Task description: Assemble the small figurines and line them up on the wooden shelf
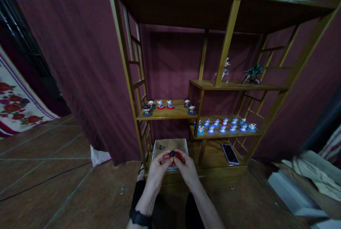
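Both my hands meet in front of me over a grey-rimmed open box (156,147) on the bottom shelf. My left hand (158,168) and my right hand (187,168) pinch a small figurine with a red base and a dark head (172,155) between their fingertips. One tiny dark piece (161,147) lies inside the box. On the shelf above stand several red-based and dark-based figurines (160,105), and to the right several blue-based ones (226,125).
A wooden shelf unit (125,65) stands against a maroon curtain. A phone (230,153) lies on the bottom shelf at right. Two taller figures (252,73) stand on the upper right shelf. Tiled floor spreads to the left; folded cloth lies at right.
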`<act>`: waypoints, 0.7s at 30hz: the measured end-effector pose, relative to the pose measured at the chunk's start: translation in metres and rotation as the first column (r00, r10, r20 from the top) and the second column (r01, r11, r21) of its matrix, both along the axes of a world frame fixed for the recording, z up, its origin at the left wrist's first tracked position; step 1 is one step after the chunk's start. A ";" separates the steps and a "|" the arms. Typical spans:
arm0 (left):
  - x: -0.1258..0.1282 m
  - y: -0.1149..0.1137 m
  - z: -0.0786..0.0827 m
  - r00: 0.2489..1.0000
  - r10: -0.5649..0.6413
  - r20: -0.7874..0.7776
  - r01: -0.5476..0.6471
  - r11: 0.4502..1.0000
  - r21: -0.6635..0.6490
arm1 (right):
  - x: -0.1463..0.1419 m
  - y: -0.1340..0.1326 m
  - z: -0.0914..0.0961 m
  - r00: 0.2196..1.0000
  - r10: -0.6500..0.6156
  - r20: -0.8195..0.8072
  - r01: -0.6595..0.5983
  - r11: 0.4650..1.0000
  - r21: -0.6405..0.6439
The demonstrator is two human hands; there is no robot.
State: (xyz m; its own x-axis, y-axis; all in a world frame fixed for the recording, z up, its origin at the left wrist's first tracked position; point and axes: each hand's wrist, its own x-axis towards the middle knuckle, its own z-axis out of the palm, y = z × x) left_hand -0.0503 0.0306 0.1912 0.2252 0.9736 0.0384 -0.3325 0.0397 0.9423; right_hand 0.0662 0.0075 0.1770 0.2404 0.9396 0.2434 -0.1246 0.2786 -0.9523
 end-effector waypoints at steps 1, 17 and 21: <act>0.000 0.000 0.002 1.000 0.000 0.027 0.000 1.000 -0.015 | 0.001 0.001 0.001 1.000 0.002 -0.002 -0.002 1.000 0.009; -0.004 -0.005 0.000 0.973 -0.094 0.212 0.128 0.979 -0.156 | 0.005 -0.015 0.009 0.997 0.058 0.043 -0.060 0.998 0.037; -0.003 -0.010 0.000 0.978 -0.091 0.185 0.105 0.992 -0.064 | 0.005 -0.018 0.010 0.997 0.009 0.079 -0.014 0.998 0.066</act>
State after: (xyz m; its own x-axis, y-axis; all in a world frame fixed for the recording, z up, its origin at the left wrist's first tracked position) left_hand -0.0529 0.0202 0.1907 0.3153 0.9488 0.0173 -0.4892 0.1469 0.8597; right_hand 0.0708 -0.0104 0.1867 0.2073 0.9235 0.3228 -0.0536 0.3402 -0.9388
